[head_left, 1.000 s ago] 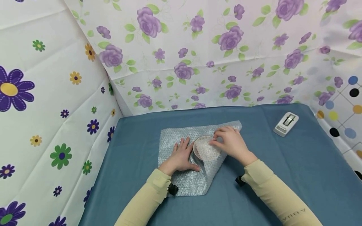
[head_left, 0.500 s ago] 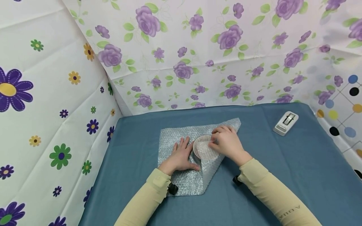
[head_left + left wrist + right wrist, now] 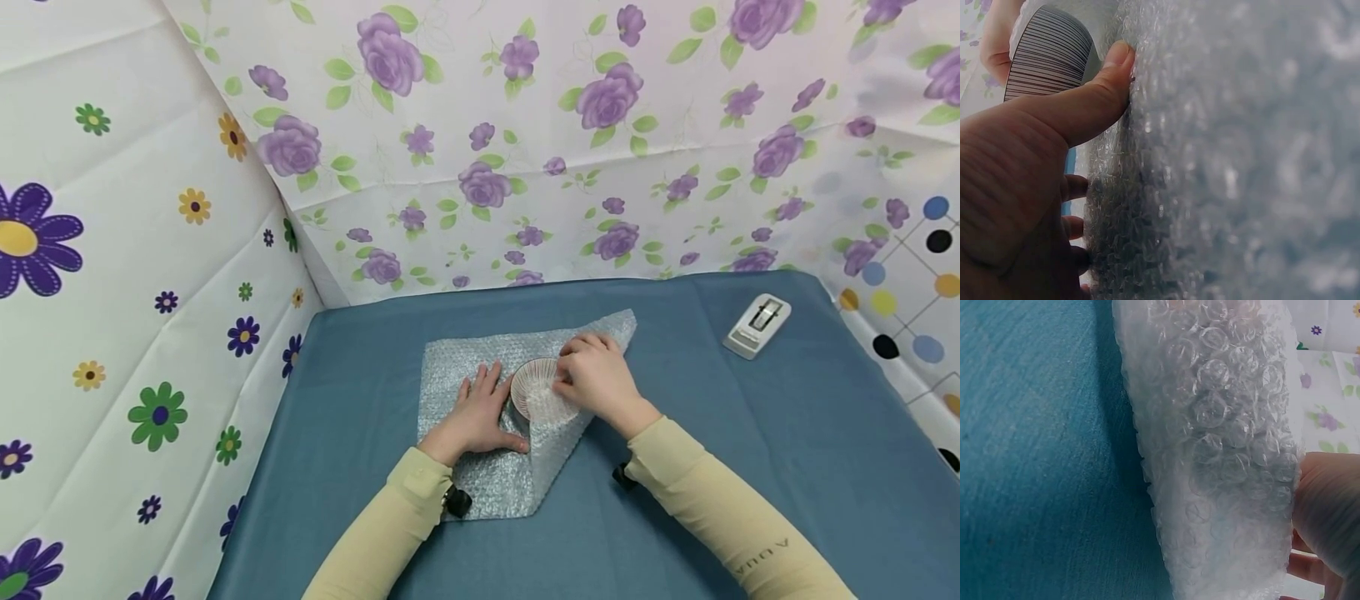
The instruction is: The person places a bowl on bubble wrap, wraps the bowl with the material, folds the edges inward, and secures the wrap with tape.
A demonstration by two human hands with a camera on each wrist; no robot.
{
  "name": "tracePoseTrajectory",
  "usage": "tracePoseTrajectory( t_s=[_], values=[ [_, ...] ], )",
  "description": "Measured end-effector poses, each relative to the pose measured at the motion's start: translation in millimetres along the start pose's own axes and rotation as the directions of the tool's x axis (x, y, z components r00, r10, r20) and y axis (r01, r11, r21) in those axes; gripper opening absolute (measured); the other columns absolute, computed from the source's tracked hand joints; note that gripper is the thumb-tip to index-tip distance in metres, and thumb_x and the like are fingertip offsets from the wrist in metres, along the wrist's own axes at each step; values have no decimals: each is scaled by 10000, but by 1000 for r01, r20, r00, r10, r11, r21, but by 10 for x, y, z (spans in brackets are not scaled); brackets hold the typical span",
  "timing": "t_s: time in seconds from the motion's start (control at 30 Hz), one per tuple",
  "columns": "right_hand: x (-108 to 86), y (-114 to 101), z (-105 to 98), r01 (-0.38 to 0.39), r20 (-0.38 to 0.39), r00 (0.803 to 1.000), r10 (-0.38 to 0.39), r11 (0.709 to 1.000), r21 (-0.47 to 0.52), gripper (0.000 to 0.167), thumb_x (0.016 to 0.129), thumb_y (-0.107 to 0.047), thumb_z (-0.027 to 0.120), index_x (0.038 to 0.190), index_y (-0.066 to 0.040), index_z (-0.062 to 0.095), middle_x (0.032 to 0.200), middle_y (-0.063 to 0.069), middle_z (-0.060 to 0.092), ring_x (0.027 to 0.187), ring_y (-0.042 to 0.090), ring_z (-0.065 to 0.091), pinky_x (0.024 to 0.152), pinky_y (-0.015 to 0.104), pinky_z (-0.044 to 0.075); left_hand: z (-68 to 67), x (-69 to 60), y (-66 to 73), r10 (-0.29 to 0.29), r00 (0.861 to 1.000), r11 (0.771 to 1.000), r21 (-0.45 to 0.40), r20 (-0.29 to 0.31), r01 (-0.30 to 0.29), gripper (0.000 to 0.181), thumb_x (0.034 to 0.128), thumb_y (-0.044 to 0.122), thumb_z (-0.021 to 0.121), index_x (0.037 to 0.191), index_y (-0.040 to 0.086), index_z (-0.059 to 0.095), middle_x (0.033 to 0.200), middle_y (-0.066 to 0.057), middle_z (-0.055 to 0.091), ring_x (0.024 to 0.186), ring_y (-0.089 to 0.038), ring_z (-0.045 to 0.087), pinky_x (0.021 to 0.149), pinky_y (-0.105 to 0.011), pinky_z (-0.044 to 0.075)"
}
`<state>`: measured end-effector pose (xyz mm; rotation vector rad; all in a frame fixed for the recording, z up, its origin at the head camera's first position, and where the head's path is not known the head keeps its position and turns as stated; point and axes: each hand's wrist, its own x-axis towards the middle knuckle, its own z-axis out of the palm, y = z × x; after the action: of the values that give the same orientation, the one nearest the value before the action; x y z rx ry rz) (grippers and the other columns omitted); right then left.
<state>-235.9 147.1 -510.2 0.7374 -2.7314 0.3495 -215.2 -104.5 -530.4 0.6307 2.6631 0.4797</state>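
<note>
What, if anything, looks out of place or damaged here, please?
Nothing stands out as damaged. The clear plastic bubble wrap is folded slantwise over part of the round, dark-striped white dish, but the right hand holds that fold.

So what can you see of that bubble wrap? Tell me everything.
The bubble wrap is a clear, shiny, plastic-looking sheet dotted with round bubbles. It lies on the blue cloth under the striped bowl, its right side folded up over part of the bowl. The left hand rests spread on it beside the bowl; the right hand pinches the fold. Its far right corner pokes out beyond that hand.
</note>
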Motion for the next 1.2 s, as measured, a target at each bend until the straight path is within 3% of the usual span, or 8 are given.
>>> tracePoseTrajectory(
  t_s=[0.2,0.43,0.87,1.2],
  values=[
    [10,-26,0,-1,16,1000,2,999,-38,326,874,-206,866,631,-257,654,961,19,764,1114,318,667,1063,648,443,14,-1,2,5,1000,1000,-8,-4,-5,1215,837,633,864,1728,128,211,1793,-148,13,1640,-381,-49,1298,-606,36],
    [12,-31,-1,-19,39,999,22,998,-60,201,867,-250,898,809,-223,707,922,4,747,1103,322,665,1057,657,441,12,2,9,10,1000,1000,-20,-9,-11,1213,836,630,867,1730,139,209,1794,-143,11,1639,-382,-55,1298,-604,31],
    [45,-69,-3,-115,106,988,115,993,-4,304,900,-225,871,1081,-167,634,891,21,736,1180,380,652,1125,736,355,-6,10,-3,8,1000,1000,-26,-13,-8,1201,840,618,870,1730,145,216,1794,-143,14,1641,-375,-56,1298,-605,27],
    [61,-109,12,-142,129,981,142,990,-8,406,879,-241,919,1149,-142,631,881,42,731,1134,388,674,1119,743,362,15,-8,-27,16,999,999,-40,-32,-17,1240,828,621,879,1740,169,172,1794,-151,6,1641,-372,-57,1296,-611,24]
  ],
)
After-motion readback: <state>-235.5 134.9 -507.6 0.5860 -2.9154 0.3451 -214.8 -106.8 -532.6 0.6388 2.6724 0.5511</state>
